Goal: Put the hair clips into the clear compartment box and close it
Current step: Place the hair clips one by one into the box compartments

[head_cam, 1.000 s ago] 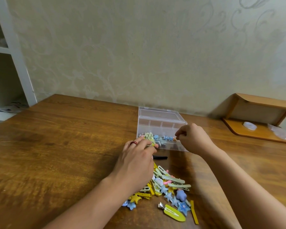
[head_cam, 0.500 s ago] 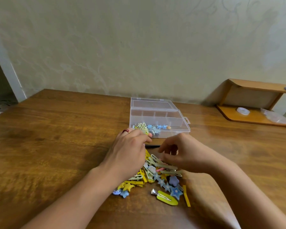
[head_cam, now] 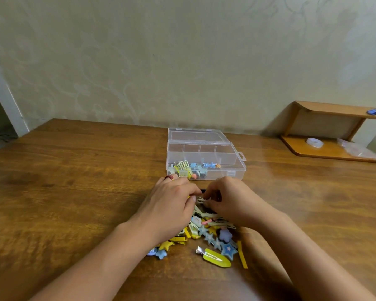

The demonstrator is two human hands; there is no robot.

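Observation:
A clear compartment box stands open on the wooden table, its lid folded back toward the wall. Several hair clips lie in its front left compartments. A pile of yellow, blue and pale green hair clips lies in front of the box. My left hand and my right hand meet over the far end of the pile, fingers curled. Between their fingertips shows a pale clip, pinched from both sides. A black clip peeks out just behind the hands.
A small wooden shelf stands at the back right, with a white tape roll and a clear plastic bag on its base. The papered wall runs close behind the box. A white shelf unit edges in at far left.
My right hand came back from the box to the pile and now meets the left hand. The left hand drew back from the box's front edge to the pile. The view tilted down slightly.

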